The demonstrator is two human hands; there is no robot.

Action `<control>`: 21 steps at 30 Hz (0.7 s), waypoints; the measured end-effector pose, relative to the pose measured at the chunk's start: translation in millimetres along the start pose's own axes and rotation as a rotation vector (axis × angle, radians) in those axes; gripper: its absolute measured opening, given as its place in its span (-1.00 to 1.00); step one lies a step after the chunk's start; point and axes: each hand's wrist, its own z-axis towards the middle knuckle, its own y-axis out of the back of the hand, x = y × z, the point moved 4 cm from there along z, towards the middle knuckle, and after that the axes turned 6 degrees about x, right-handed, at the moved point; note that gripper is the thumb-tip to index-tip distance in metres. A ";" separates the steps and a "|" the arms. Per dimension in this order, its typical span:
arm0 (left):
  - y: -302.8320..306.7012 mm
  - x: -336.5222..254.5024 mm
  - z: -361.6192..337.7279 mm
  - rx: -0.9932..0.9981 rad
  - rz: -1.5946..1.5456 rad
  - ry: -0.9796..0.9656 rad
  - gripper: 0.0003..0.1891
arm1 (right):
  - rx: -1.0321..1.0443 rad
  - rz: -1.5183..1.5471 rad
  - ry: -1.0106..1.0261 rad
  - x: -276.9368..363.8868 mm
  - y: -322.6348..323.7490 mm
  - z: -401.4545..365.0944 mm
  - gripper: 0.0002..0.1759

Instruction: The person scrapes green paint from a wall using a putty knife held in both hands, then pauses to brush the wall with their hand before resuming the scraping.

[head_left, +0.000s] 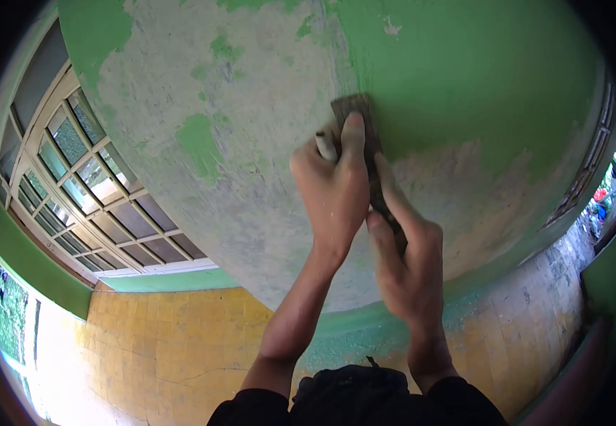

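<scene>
A white-framed window (88, 192) of many small panes fills the left, with a green band (28, 259) beneath it. Below lies a yellow tiled floor (166, 348), dusted with green paint flakes (350, 344). A doorway (609, 188) shows at the right.

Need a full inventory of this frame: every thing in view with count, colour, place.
scraper: 1, dark, flat against the wall, centre
white stick: 1, white, between the left hand's fingers
wall: 1, green with large bare grey patches, upper frame
window: 1, pale frame with many panes, left
floor: 1, yellow tiles, bottom
paint flakes: many, green, on the floor at the wall's foot
clothing: 1, black, bottom centre
left hand: 1, one finger pressed along the scraper
right hand: 1, closed round the scraper's lower end
</scene>
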 end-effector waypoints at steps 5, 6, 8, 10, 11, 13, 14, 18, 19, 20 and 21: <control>2.5 13.0 -15.7 0.033 -0.035 0.081 -0.53 | -0.019 -0.033 0.025 -10.8 -2.5 -17.2 -0.35; 4.2 23.2 -24.7 0.042 -0.005 0.096 -0.53 | -0.016 -0.025 0.016 -17.9 -4.6 -26.5 -0.34; 9.0 45.1 -48.5 0.063 0.062 0.139 -0.54 | 0.003 0.014 -0.050 -33.5 -9.8 -48.6 -0.34; 7.3 54.2 -68.5 0.040 0.077 0.156 -0.54 | 0.037 0.072 -0.153 -45.1 -10.8 -64.1 -0.33; 6.9 57.1 -74.7 0.031 0.087 0.167 -0.54 | 0.055 0.100 -0.197 -49.1 -10.8 -70.3 -0.33; 7.4 60.0 -77.7 0.048 0.085 0.182 -0.54 | 0.069 0.169 -0.269 -52.7 -8.4 -75.6 -0.32; 8.2 60.5 -78.0 0.057 0.085 0.187 -0.53 | 0.063 0.210 -0.296 -53.0 -7.1 -76.8 -0.31; 8.0 59.2 -75.4 0.081 -0.019 0.212 -0.52 | 0.092 0.345 -0.384 -55.2 -4.9 -81.6 -0.29; 7.5 58.1 -75.0 0.081 -0.002 0.203 -0.52 | 0.094 0.366 -0.386 -55.8 -5.2 -81.9 -0.29; 6.7 57.0 -74.5 0.082 0.015 0.194 -0.52 | 0.076 0.372 -0.362 -56.6 -6.3 -80.7 -0.28; 6.0 56.3 -73.1 0.080 0.022 0.198 -0.52 | 0.066 0.372 -0.354 -57.2 -7.3 -79.0 -0.29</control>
